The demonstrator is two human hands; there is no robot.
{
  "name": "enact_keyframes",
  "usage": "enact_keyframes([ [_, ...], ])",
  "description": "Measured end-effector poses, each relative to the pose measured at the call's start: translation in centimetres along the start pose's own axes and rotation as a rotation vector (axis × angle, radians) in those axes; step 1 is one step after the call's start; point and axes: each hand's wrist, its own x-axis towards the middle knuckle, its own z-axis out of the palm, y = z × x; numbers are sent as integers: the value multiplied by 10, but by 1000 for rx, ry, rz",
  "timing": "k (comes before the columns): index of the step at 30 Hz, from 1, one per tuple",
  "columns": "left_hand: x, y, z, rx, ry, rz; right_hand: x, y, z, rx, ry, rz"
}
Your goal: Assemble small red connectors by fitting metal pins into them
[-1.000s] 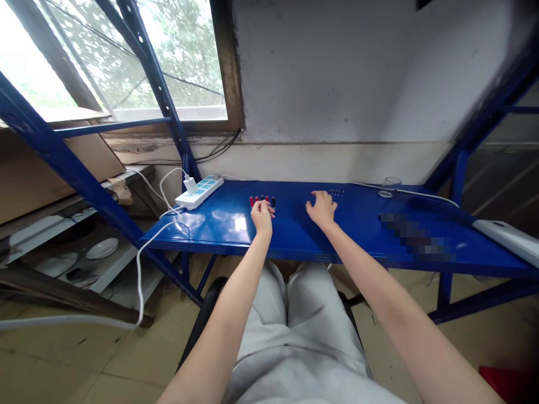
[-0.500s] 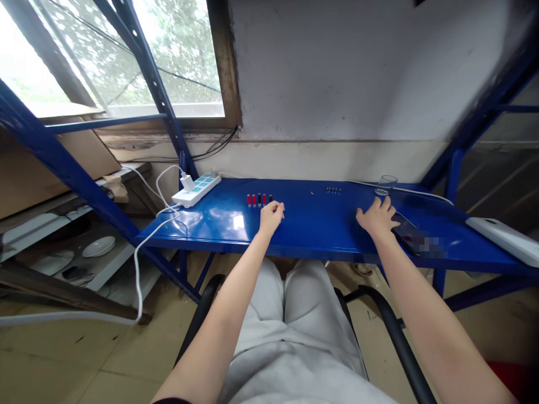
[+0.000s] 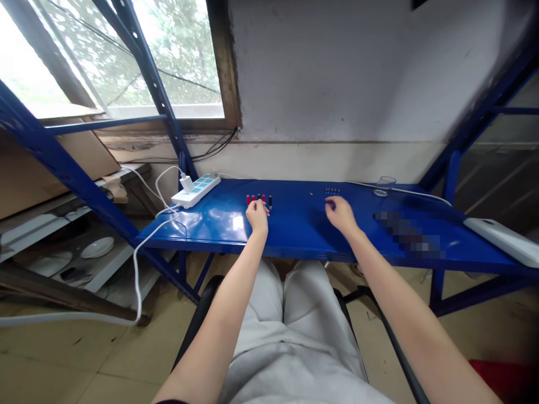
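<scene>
Several small red and black cylinders (image 3: 248, 198) stand in a row on the blue table (image 3: 290, 224). My left hand (image 3: 257, 216) is at the near side of this row, its fingers bent together and partly covering the middle cylinders. Whether it grips one of them is hidden. A black cylinder (image 3: 270, 200) stands just right of its fingertips. Over the table further right, my right hand (image 3: 341, 214) has curved fingers with a gap between thumb and forefinger, and nothing shows in it. Just beyond its fingertips are several tiny metallic pieces (image 3: 332, 191) in rows.
A white power strip (image 3: 197, 189) with a plug lies at the table's left. To the right are a clear glass (image 3: 384, 186), a blurred dark phone-like object (image 3: 406, 233) and a white device (image 3: 503, 238). A tiny brownish bit (image 3: 311, 193) lies near the middle.
My right hand has moved left from beside the glass and phone to near the tiny metallic pieces, its spread fingers now curved. My left hand has shifted slightly left to the cylinders.
</scene>
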Motion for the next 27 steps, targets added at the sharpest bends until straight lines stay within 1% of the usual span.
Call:
enact_keyframes([
  [2, 1, 1, 0, -30, 42, -17, 1, -23, 16, 127, -148, -51],
  [4, 1, 2, 0, -44, 64, -24, 3, -43, 31, 199, -232, -54],
  [6, 1, 3, 0, -50, 80, -25, 6, -59, 46, 230, -283, -48],
  [8, 1, 4, 0, -60, 92, -29, 10, -70, 61, 239, -335, -41],
  [10, 2, 4, 0, -72, 102, -39, 14, -77, 75, 224, -368, -39],
  [13, 2, 4, 0, -84, 104, -56, 19, -84, 91, 140, -393, -30],
  [18, 3, 4, 0, -93, 103, -62, 24, -96, 104, 24, -406, -2],
  [23, 3, 4, -1, -91, 109, -58, 27, -103, 109, 11, -404, 58],
  [27, 3, 4, -1, -80, 108, -59, 28, -104, 112, 6, -392, 40],
])
